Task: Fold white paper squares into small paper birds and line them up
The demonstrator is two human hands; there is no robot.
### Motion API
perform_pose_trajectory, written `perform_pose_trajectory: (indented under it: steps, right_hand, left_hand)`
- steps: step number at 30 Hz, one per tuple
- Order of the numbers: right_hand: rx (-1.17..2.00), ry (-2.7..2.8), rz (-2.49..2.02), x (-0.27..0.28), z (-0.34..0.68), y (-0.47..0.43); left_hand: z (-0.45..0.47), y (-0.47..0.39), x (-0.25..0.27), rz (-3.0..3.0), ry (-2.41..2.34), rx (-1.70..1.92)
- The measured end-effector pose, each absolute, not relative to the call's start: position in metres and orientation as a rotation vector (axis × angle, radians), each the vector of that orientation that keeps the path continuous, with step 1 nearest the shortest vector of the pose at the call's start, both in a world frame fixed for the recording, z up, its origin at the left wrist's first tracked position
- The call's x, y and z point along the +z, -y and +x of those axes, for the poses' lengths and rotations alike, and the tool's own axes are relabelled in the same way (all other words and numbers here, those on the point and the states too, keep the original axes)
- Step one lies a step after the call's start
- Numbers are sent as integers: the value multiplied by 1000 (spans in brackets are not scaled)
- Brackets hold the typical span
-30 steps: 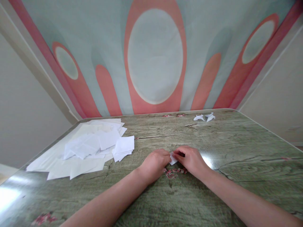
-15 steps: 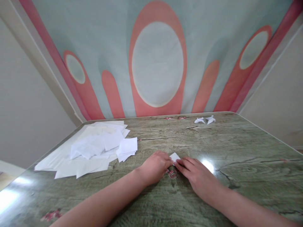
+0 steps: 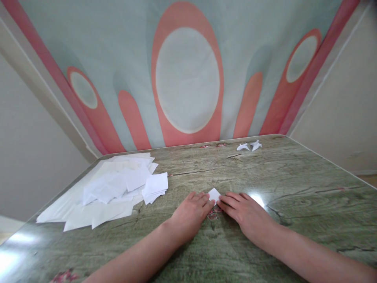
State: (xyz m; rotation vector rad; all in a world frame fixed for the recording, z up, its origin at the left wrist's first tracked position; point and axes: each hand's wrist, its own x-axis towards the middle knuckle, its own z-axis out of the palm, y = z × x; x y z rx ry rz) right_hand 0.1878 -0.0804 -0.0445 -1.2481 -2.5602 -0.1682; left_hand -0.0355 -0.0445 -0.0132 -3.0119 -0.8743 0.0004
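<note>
A small folded piece of white paper [image 3: 214, 194] lies on the table between my hands, one corner pointing away from me. My left hand [image 3: 193, 212] rests at its left edge, fingers stretched out and lying flat, a fingertip touching the lower side. From the right, my right hand [image 3: 243, 210] holds the paper's right corner at its fingertips; the thumb is mostly hidden. The lower edge of the paper is partly covered by fingers.
A wide heap of white paper sheets [image 3: 100, 212] spreads over the table's left side, with a small stack of square papers [image 3: 156, 182] beside it. Two small folded paper figures [image 3: 243, 147] sit near the far edge of the wood-patterned table [image 3: 294, 169]. A patterned wall covering [image 3: 132, 118] rises behind.
My left hand has loosened from a closed grip on the paper's left corner to flatter, stretched fingers. My right hand stays at the right corner. The view has shifted slightly.
</note>
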Motion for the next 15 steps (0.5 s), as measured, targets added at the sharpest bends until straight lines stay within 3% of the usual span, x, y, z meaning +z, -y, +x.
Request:
perform_pose_trajectory:
  steps: [15]
  right_hand:
    - [-166,2473,-1394,-42,183,82]
  left_hand:
    - [-50,43,-20,-3129,1077,17]
